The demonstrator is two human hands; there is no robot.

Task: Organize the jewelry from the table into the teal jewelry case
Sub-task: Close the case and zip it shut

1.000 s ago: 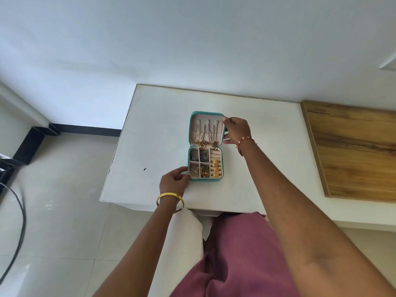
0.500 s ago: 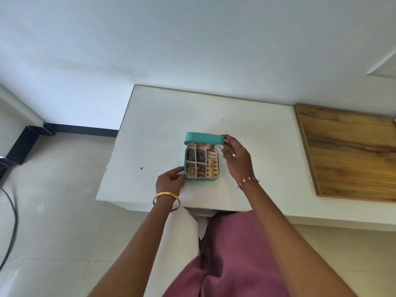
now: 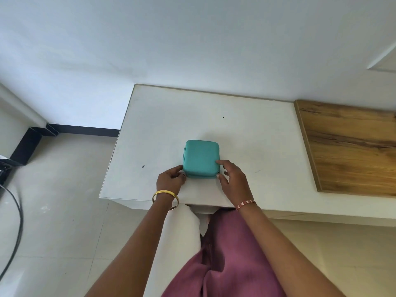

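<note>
Both hands reach forward, left hand curled, right hand spread.

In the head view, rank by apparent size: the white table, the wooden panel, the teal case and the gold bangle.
1. white table
2. wooden panel, partly cut off by the frame edge
3. teal jewelry case
4. gold bangle
</note>
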